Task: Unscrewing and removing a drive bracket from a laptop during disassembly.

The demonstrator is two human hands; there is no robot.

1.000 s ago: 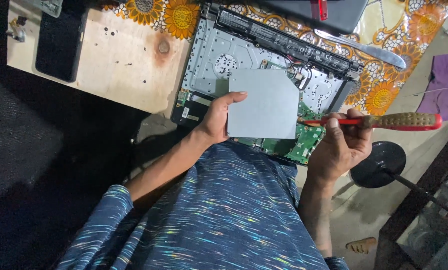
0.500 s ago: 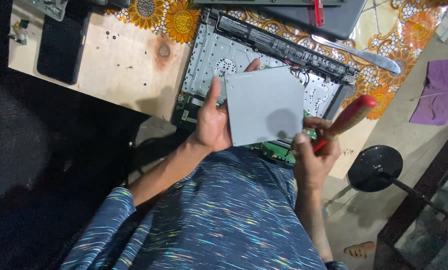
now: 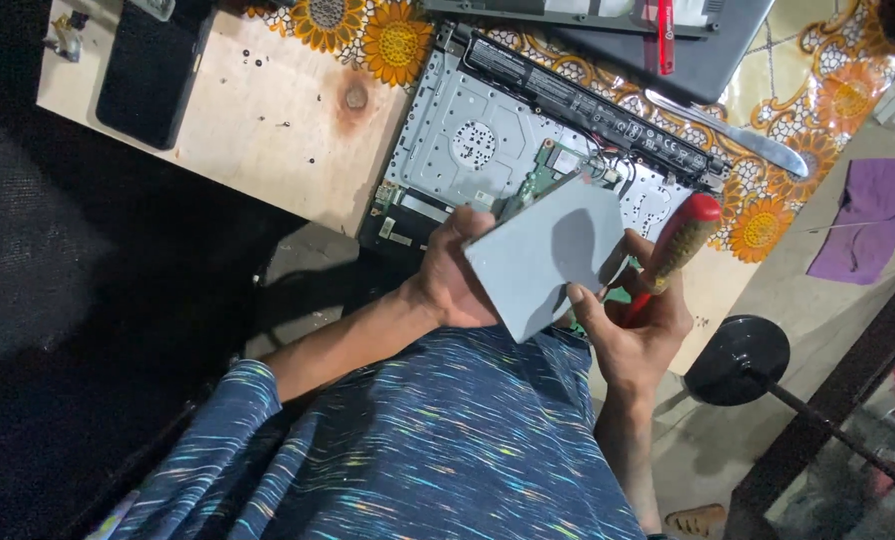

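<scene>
1. My left hand [image 3: 458, 285] grips the grey flat drive [image 3: 548, 255] at frame centre, tilted, long axis running lower left to upper right.
2. My right hand [image 3: 638, 325] clenches the red-handled screwdriver [image 3: 678, 245], fingertips touching the drive's right edge.
3. The opened laptop [image 3: 468, 140] lies just above.

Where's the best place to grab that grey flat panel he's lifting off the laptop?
Probably by its bare edges, coming from the sides: the grey panel is thin, flat and tilted up, left hand already pinching its left edge, right hand at the lower right.
</scene>
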